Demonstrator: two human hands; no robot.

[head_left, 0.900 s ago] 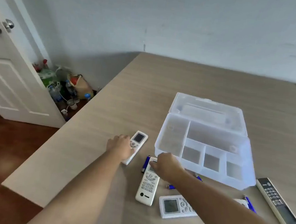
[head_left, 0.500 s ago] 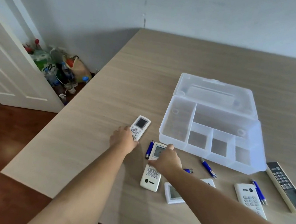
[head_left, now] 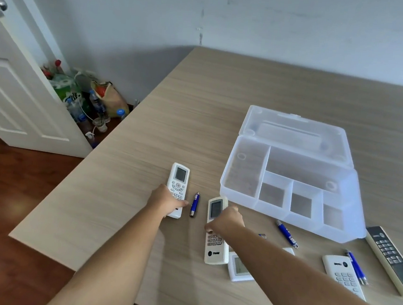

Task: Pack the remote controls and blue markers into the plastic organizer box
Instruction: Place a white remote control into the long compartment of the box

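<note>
The clear plastic organizer box (head_left: pixel 239 180) stands open on the table, its compartments empty and its lid lying back. My left hand (head_left: pixel 166 201) is closed around the lower end of a white remote (head_left: pixel 179 179) that lies flat. My right hand (head_left: pixel 226 220) grips the middle of a cream remote (head_left: pixel 213 252), whose screen end shows beyond my fingers. A blue marker (head_left: pixel 194 203) lies between the two remotes. Another blue marker (head_left: pixel 286 233) rests in front of the box.
Near the front right lie a small white remote (head_left: pixel 239 269), a white keypad remote (head_left: pixel 342 274), a blue marker (head_left: pixel 355 266) and a long dark remote (head_left: pixel 392 259). The table's left edge (head_left: pixel 90 166) drops to a wood floor with bottles and bags by a door.
My left hand slid down to the lower end of the white remote. My right hand shifted from the cream remote's top to its middle, baring the screen. The head view moved.
</note>
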